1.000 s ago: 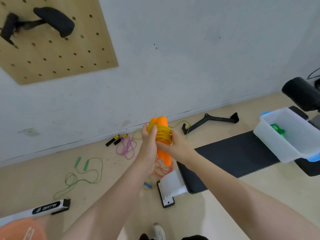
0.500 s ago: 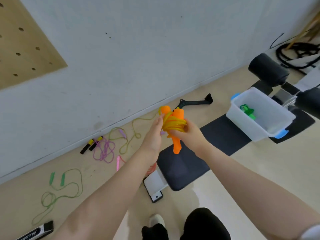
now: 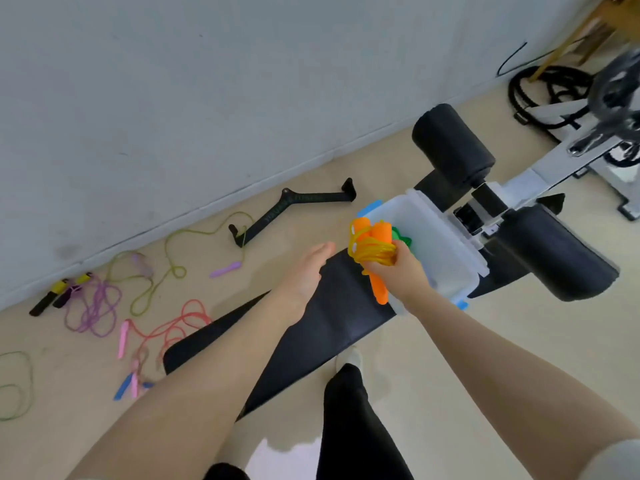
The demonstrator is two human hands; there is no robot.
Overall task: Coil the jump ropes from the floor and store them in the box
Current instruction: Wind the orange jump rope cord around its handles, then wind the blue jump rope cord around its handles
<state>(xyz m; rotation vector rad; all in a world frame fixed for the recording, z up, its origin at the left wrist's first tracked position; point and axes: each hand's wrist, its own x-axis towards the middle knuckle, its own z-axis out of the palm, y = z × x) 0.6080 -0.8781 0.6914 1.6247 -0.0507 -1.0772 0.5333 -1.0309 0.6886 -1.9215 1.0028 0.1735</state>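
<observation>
Head view: right hand (image 3: pixel 403 277) grips the coiled orange jump rope (image 3: pixel 374 252), fingers curled round its handles, at the near rim of the white box (image 3: pixel 446 244) in the centre-right of the frame. Left hand (image 3: pixel 306 271) hovers just left, fingers straight, holding nothing. More ropes (image 3: pixel 166 327) lie on the floor at lower left.

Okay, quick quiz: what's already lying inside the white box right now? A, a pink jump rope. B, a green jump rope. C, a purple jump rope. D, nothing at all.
B: a green jump rope shows inside the white box, just behind the coiled orange jump rope that the right hand grips at the box's edge.
</observation>
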